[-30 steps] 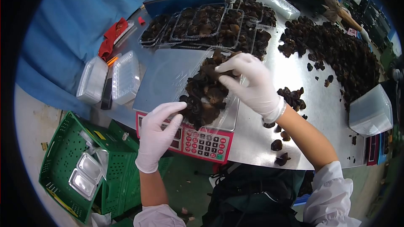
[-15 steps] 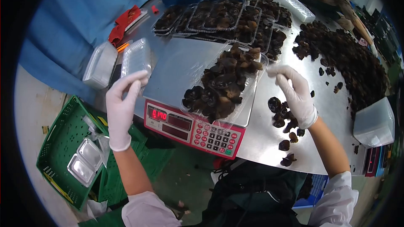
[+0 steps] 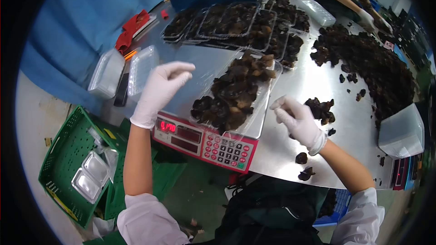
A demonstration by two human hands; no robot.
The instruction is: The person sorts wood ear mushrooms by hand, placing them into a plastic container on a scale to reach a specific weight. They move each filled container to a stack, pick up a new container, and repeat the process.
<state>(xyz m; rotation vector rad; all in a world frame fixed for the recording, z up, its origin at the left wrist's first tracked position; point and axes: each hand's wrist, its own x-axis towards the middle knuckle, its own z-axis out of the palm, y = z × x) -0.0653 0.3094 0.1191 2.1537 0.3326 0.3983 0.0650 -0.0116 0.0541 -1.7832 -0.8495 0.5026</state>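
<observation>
On the scale's metal plate [image 3: 184,56] lies an open clear plastic tray heaped with dark wood ear mushrooms [image 3: 234,93]. The scale's red front panel [image 3: 202,140] has a lit display that reads about 0.170. My left hand [image 3: 162,88], in a white glove, is over the plate's left side, fingers bent and thumb apart, holding nothing. To the right of the tray, my gloved right hand [image 3: 299,124] hovers above the metal table with loosely curled fingers and nothing visible in it. Loose wood ear pieces [image 3: 320,110] lie just beyond it.
Filled trays [image 3: 231,20] stand behind the scale. A big mushroom pile [image 3: 368,59] spreads at right, where another person's gloved hands [image 3: 367,20] work. Stacked clear containers stand left [image 3: 106,73] and right [image 3: 402,131]. Green crates [image 3: 79,163] sit below left.
My left hand has moved right, over the scale plate. My right hand has come down and left, away from the tray's far corner. The other person's hands have come into view at the pile.
</observation>
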